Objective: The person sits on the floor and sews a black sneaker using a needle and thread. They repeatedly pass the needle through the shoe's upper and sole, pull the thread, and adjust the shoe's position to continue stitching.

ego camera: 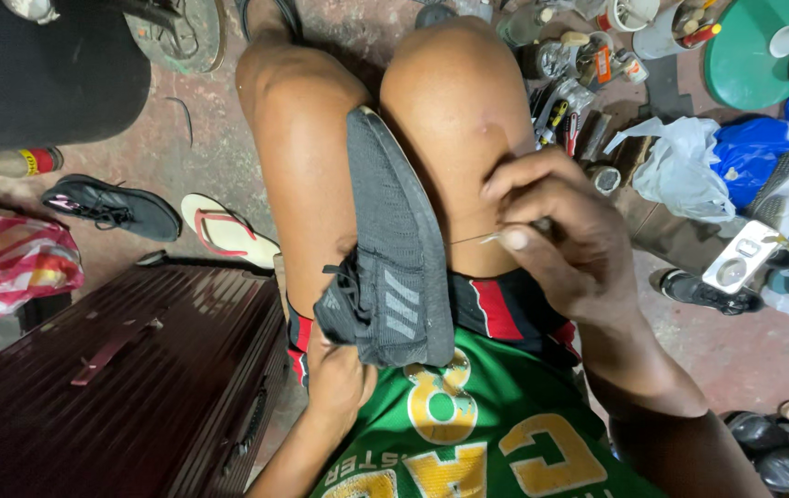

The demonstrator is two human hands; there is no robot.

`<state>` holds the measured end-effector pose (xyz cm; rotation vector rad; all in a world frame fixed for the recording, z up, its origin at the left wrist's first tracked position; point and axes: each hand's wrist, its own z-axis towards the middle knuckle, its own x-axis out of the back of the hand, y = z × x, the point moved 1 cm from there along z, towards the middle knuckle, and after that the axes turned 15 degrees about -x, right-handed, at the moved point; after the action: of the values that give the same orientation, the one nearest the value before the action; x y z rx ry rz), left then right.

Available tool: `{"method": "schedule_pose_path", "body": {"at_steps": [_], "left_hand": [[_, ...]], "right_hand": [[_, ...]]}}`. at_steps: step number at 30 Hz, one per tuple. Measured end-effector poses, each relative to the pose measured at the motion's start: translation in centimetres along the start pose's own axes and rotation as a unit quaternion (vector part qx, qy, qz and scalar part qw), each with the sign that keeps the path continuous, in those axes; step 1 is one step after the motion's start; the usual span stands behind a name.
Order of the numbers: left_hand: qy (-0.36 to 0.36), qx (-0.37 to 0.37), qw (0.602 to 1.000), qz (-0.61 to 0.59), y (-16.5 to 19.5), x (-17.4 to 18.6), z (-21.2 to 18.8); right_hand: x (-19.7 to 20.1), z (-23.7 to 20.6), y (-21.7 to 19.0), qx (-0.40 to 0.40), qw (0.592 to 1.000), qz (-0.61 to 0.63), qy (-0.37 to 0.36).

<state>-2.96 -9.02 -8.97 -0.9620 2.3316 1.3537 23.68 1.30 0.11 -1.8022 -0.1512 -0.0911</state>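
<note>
A person seated low on a workshop floor stitches a grey shoe (385,249) wedged sole-out between bare knees. The right hand (556,235) is closed in a pinch on what looks like a needle (491,237), though the tool is too thin and blurred to be sure; a taut thread (470,241) runs from it to the shoe's side. The left hand (337,378) sits beneath the heel, fingers curled shut against the shoe to steady it.

By the look of it, the work is mid-stitch, thread drawn out along the sole edge. The next move would call for a firm brace from below and a straight, even pull, so the thread neither snaps nor slackens.

The floor (228,138) is stained, reddish concrete. To the left lie a dark trunk (127,387), a black sneaker (113,207), a pale sandal (228,235) and a pink bag (7,263). To the right, tools and jars (579,74) crowd close to the knee, with plastic bags (689,166), a green stool (754,55) and more shoes (782,452) beyond.
</note>
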Motion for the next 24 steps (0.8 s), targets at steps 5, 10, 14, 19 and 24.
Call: {"method": "schedule_pose_path", "body": {"at_steps": [5, 10, 14, 19, 24], "left_hand": [[-0.101, -0.008, 0.989, 0.109, 0.0, 1.2, 0.1], [-0.195, -0.090, 0.913, 0.346, 0.1, 0.2, 1.4], [-0.232, -0.098, 0.903, 0.349, 1.0, -0.9, 2.0], [-0.361, -0.335, 0.632, 0.598, 2.4, -1.5, 1.9], [-0.204, -0.097, 0.917, 0.327, 1.4, -0.4, 1.7]], "right_hand": [[-2.0, 0.4, 1.3, 0.005, 0.967, 0.255, 0.009], [-3.5, 0.8, 1.3, 0.060, 0.963, 0.259, -0.038], [-4.6, 0.9, 0.5, 0.052, 0.961, 0.248, -0.110], [-5.8, 1.8, 0.1, 0.150, 0.985, -0.041, -0.068], [-7.2, 2.7, 0.3, 0.192, 0.972, -0.133, 0.005]]}}
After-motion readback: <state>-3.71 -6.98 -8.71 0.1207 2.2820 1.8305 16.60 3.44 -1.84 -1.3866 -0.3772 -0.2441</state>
